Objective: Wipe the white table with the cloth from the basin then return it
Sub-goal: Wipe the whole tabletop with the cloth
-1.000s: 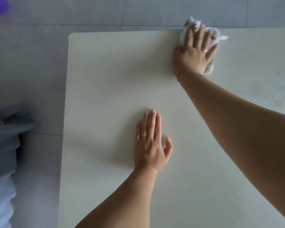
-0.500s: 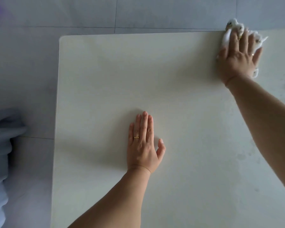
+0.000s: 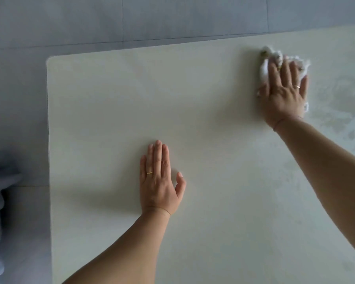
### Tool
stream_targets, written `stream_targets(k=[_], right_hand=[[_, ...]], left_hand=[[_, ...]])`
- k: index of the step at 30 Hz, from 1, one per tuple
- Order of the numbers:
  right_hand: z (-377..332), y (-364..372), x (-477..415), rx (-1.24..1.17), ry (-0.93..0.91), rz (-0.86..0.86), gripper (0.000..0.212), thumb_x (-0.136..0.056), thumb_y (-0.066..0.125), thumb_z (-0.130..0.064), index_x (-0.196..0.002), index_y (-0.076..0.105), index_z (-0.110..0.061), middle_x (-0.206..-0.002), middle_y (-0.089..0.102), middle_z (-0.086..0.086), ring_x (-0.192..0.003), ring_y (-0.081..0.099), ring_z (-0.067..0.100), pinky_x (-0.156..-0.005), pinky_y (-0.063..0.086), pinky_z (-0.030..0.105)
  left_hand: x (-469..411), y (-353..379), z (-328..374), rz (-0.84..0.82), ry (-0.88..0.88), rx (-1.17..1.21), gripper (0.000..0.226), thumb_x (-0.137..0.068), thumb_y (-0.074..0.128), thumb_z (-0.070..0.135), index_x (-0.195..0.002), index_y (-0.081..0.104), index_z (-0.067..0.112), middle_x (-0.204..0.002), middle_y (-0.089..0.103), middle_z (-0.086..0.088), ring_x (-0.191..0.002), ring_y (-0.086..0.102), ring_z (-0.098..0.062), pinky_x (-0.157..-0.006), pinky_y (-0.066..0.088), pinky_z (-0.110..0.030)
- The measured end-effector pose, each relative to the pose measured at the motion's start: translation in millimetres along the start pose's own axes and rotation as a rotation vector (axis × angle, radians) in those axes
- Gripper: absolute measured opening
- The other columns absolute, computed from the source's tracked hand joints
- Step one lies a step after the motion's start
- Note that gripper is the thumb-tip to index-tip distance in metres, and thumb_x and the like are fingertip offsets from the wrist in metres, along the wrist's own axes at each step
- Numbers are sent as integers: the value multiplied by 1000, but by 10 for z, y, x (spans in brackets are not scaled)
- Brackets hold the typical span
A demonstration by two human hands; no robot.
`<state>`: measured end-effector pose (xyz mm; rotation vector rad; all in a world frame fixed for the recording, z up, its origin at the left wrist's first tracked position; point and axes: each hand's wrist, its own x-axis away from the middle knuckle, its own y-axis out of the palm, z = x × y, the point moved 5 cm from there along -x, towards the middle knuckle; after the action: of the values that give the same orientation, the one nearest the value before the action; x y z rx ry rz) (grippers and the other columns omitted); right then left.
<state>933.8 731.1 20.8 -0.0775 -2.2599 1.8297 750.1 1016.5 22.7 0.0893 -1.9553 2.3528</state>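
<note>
The right hand lies flat, fingers straight, pressing the crumpled white cloth onto the white table near its far edge. The left hand rests flat and open mid-table, well apart from the cloth.

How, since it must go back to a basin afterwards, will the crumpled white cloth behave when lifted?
Probably floppy: the crumpled white cloth bunches in soft folds under the right hand. Likely light: thin frayed edges poke past the flat fingers. It may slide easily on the smooth white table.
</note>
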Motion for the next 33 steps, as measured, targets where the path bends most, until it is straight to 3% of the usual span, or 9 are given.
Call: stream_targets(k=[4,8,11,15,19,23,26,30,33], right_hand=[[-385,106,223,-93,196,16,58,-97,27,-38,-151,13,-26,-160,3,3,-147,-3,25,-117,-6,48],[-964,311,815,-63,-185,-59,57,-98,28,-40,-151,10,-28,-160,4,-1,-147,-2,21,-115,-11,43],[-558,211,761,-2,-366,-66,54,-99,26,-42,-150,15,-32,-159,10,-5,-147,6,19,-117,0,43],[439,-4,618,-21,4,-2,54,-98,26,-37,-150,14,-31,-160,8,-2,-147,3,18,-118,1,47],[192,61,759,-122,279,38,58,-95,31,-34,-150,18,-26,-160,7,5,-147,0,24,-117,-4,48],[-533,290,1254,-77,-87,-45,58,-96,33,-36,-151,14,-28,-160,8,1,-147,-1,23,-115,-9,44],[-278,234,1280,-38,-333,-83,54,-98,30,-40,-150,18,-30,-159,13,-2,-147,6,20,-116,-3,43],[614,64,1133,-24,-25,-10,55,-97,22,-41,-150,13,-31,-160,10,-3,-147,4,18,-118,1,46],[571,83,1216,-96,218,43,56,-96,23,-40,-150,15,-29,-160,8,1,-147,2,21,-118,-2,47]], left_hand=[[0,-1,7,1,3,-14,69,-85,39,33,-144,32,-2,-153,27,-17,-143,22,-31,-116,20,-46],[-1,-6,10,10,3,-25,68,-85,39,33,-143,33,-3,-153,29,-18,-143,23,-33,-116,20,-47],[-3,-9,9,14,11,-23,68,-86,38,33,-143,33,-3,-153,29,-18,-143,22,-32,-116,20,-47],[-3,-2,14,22,9,-25,68,-86,37,33,-143,33,-2,-153,28,-18,-143,23,-32,-116,19,-46],[0,-3,20,32,5,-31,68,-85,37,32,-143,32,-3,-153,28,-18,-143,23,-33,-116,18,-46],[7,-12,30,50,18,-38,68,-85,38,31,-144,32,-3,-153,28,-19,-143,22,-33,-117,17,-46],[6,-16,31,67,27,-25,68,-85,37,31,-143,32,-3,-152,28,-19,-142,24,-34,-117,18,-47],[7,5,18,73,18,-22,68,-86,35,32,-144,31,-2,-154,27,-18,-143,22,-33,-117,15,-45],[9,12,20,76,18,-32,68,-86,35,32,-145,30,-1,-154,26,-17,-143,22,-33,-118,12,-42]])
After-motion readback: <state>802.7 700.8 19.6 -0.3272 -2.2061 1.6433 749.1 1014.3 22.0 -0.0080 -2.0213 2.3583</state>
